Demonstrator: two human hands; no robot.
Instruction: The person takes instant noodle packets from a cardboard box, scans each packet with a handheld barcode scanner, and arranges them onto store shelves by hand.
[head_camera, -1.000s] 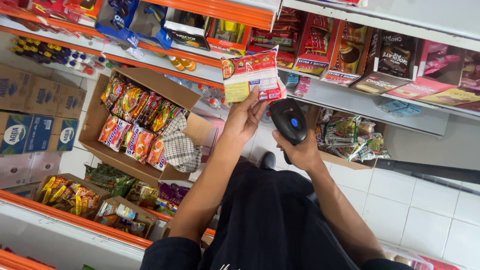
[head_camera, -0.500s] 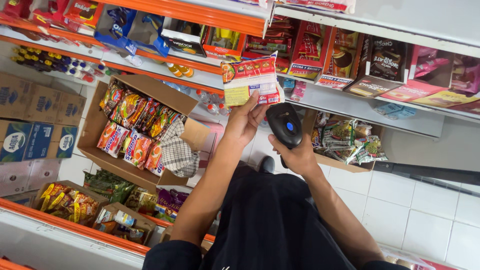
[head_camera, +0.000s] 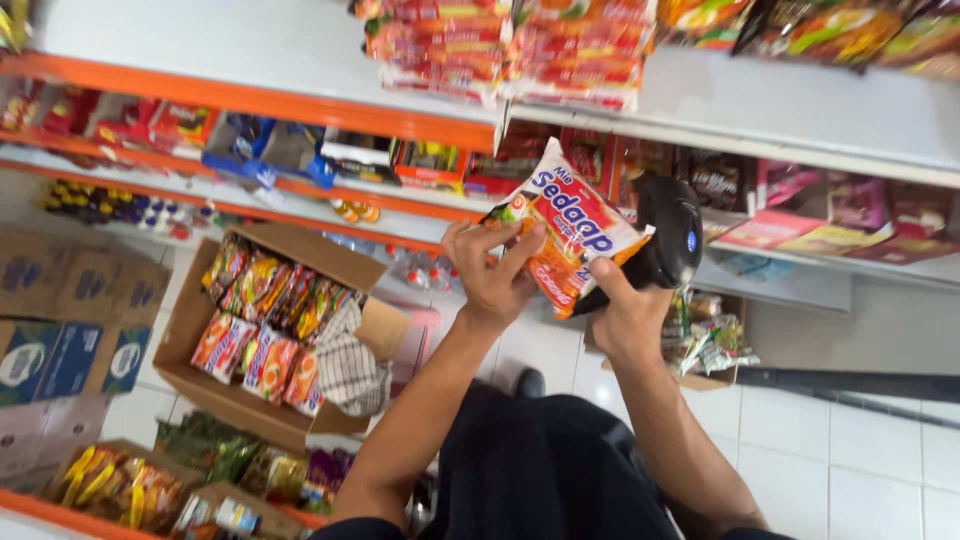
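Head view shows us our left hand (head_camera: 492, 285) with fingers closed on a noodle packet (head_camera: 572, 232), its long axis tilted up-left. Our right hand (head_camera: 622, 318) grips a black scanner (head_camera: 668, 232) just behind the packet, before the shelf (head_camera: 420, 225).

White shelves (head_camera: 250, 45), snack packets (head_camera: 505, 45), floor cartons (head_camera: 225, 395)

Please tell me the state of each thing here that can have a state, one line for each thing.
noodle packet: sealed, held tilted in front of the shelves.
left hand: closed on the noodle packet.
handheld scanner: gripped, blue light on.
right hand: closed on the handheld scanner.
cardboard box: open, flaps out, part-filled with packets.
checked cloth: crumpled inside the cardboard box.
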